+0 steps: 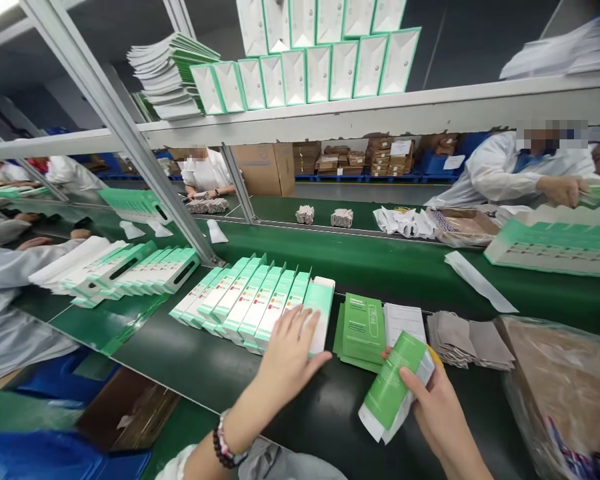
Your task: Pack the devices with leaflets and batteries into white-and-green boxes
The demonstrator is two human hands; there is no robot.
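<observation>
My left hand lies with fingers apart on a row of upright white-and-green cartons, against the end carton. My right hand grips a flat green-and-white folded carton, held tilted above the dark green conveyor belt. Just beyond it sit a stack of green leaflets and a pile of white sheets. Several grey-brown folded sachets lie further right. A clear plastic bag with brown contents is at the right edge.
A white shelf spans overhead, holding stacks of cartons. Its metal struts slant across the view. Co-workers in white coats stand along the belt, and one hand at the left reaches over more cartons. Blue bins sit below left.
</observation>
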